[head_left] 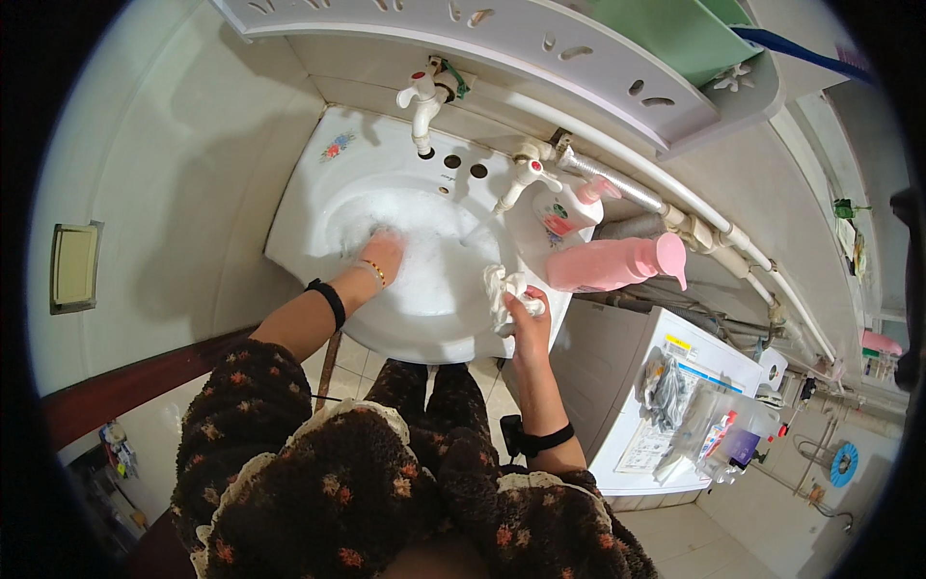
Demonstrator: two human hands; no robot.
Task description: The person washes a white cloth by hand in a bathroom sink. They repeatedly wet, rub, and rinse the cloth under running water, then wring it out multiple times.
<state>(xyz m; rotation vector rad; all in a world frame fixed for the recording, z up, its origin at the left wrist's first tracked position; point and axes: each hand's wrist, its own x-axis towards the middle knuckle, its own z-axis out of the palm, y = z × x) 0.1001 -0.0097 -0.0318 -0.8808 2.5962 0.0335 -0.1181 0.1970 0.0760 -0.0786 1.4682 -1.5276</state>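
My left hand [383, 252] reaches into the foamy water [434, 268] of a white ceramic washbasin [289, 239]. Foam and water hide its fingers, so whether it holds something cannot be told. At the basin's right rim, my right hand [532, 322] grips a crumpled white cloth [499, 289], raised out of the water. Above that hand, a white plastic tap [521, 188] with a red-dotted handle points into the bowl, and a thin stream appears to fall from it. Another white tap [427, 108] stands over the back ledge.
Right of the bowl are a pink pump bottle [600, 266], tilted in view, and a white pump bottle with a pink top [571, 213]. A pale shelf [506, 51] overhangs the back wall. A white washing machine [636, 362] with items on top stands at right.
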